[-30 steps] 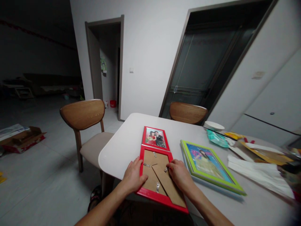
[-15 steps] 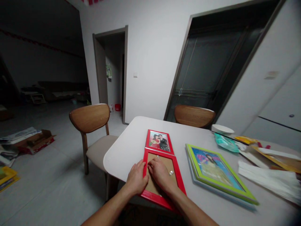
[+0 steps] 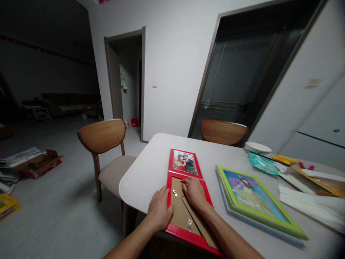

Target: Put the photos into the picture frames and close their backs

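Observation:
A red picture frame (image 3: 188, 230) lies face down at the near edge of the white table (image 3: 145, 172), its brown backing board and metal clips showing. My left hand (image 3: 159, 210) rests flat on the frame's left edge, fingers together and extended. My right hand (image 3: 193, 192) lies on the backing near the top edge, fingertips pressing by a clip; what they pinch, if anything, is hidden. A second red frame (image 3: 184, 163) with a photo of two people lies face up just beyond.
A green-framed picture (image 3: 256, 201) lies on the table to the right. Further right are white paper sheets (image 3: 309, 207), a teal packet (image 3: 260, 162) and a white plate (image 3: 256, 147). Wooden chairs stand at the left (image 3: 104, 138) and far side (image 3: 223, 132). A cardboard box (image 3: 37, 163) sits on the floor.
My right hand moved from the frame's right side across the backing to its top edge. The left hand stayed on the left edge. The camera view shifted slightly.

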A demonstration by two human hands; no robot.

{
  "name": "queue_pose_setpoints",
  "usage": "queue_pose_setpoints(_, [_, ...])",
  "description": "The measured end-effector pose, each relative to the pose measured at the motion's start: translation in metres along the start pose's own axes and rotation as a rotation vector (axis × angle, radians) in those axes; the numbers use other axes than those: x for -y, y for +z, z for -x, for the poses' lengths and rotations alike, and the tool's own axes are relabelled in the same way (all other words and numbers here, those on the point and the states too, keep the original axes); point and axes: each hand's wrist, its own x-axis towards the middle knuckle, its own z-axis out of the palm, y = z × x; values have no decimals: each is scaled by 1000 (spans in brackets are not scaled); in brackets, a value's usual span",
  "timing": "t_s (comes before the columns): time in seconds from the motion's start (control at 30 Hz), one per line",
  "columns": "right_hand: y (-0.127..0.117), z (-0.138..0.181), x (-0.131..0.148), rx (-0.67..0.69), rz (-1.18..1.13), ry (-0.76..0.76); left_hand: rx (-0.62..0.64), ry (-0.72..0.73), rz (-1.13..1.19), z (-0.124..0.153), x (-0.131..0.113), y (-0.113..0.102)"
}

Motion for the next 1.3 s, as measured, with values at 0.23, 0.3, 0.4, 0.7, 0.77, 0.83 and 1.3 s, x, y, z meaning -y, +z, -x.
queue_pose_setpoints(0.23, [-34, 36, 3, 159, -112, -157, -13, -10, -2, 0, 1, 3])
queue_pose_setpoints(0.3, [-48, 56, 1, 305, -207, -225, -17, -11, -2, 0, 1, 5])
queue_pose_setpoints(0.4, [-58, 80, 1, 411, -305, -245, -20, -14, -4, -1, 0, 8])
queue_pose_setpoints(0.7, [-44, 84, 0, 261, -328, -177, -12, -38, -16, -1, -6, 8])
queue_pose_setpoints(0.77, [-45, 83, -1, 213, -272, -113, -7, -42, -9, 0, -6, 7])
queue_pose_setpoints(0.83, [-46, 81, -2, 184, -185, -67, -4, -47, 3, 0, -7, 6])
queue_pose_setpoints(1.3, [-69, 67, 9, 53, -183, -27, -147, -69, 377, -10, -15, 1])
